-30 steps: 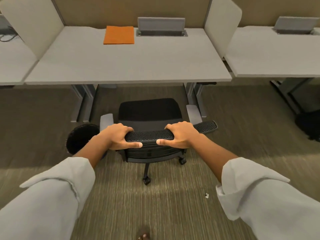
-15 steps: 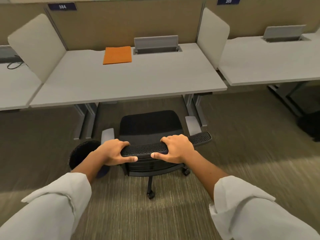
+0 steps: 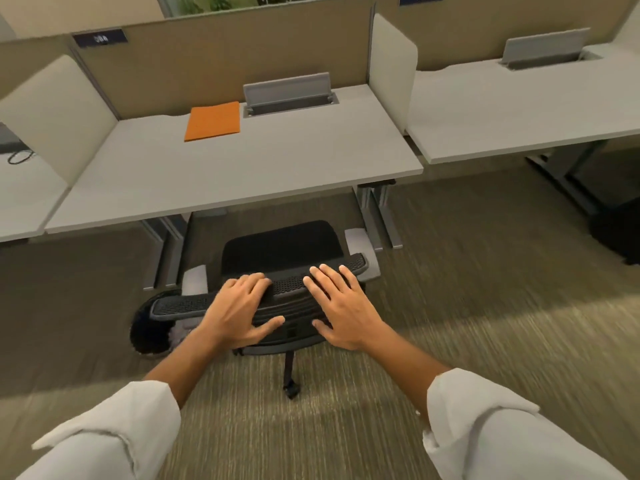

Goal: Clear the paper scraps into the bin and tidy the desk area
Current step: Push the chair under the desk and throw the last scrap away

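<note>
A black mesh office chair (image 3: 284, 251) stands in front of the grey desk (image 3: 242, 174), its seat partly under the desk edge. My left hand (image 3: 239, 313) and my right hand (image 3: 341, 306) lie flat on the top of the chair's backrest, fingers spread and not gripping. A round black bin (image 3: 149, 330) sits on the carpet left of the chair, partly hidden by the backrest and my left arm; something pale shows inside it. An orange folded cloth (image 3: 213, 121) lies at the back of the desk.
A grey flip-up cable box (image 3: 287, 91) sits at the desk's back edge. White side dividers (image 3: 393, 67) separate this desk from neighbouring desks (image 3: 519, 109). Desk legs (image 3: 377, 216) stand close to the chair's right armrest. A dark object (image 3: 620, 230) sits on the floor at far right.
Both hands have released their grip on the backrest and now rest open on it. The chair has rolled closer to the desk, and my view has tilted up.
</note>
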